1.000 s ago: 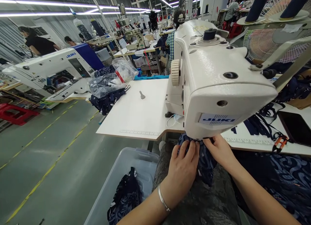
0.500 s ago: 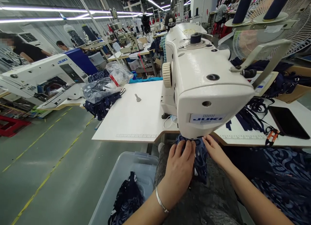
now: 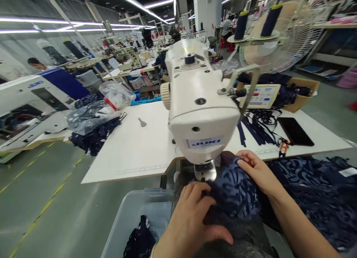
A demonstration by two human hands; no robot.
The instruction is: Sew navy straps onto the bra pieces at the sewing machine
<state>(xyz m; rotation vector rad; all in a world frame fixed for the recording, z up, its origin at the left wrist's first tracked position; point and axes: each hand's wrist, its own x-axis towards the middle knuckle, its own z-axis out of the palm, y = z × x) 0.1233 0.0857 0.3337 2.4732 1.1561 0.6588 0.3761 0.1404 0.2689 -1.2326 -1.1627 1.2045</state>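
A navy patterned piece of fabric [image 3: 237, 191], partly blurred, hangs below and right of the needle area of the white JUKI sewing machine [image 3: 205, 113]. My right hand [image 3: 258, 172] pinches its upper right edge between thumb and fingers. Just under the metal presser area [image 3: 205, 171] is my left hand [image 3: 192, 217], with its thumb spread away from the curled fingers. The fabric lies beside this hand, and no grip on it shows. The left fingertips are partly lost against dark cloth.
A clear plastic bin [image 3: 119, 217] with dark pieces stands at lower left. On the white table [image 3: 125, 146] lie a small metal key-like piece [image 3: 142, 122], navy straps [image 3: 253, 131], orange snips [image 3: 283, 148] and a phone [image 3: 295, 131]. More patterned fabric [image 3: 312, 191] spreads at right.
The fabric has come out from under the machine head toward the right with my right hand. My left hand has come off it and opened, lower and to the left. The view has turned right.
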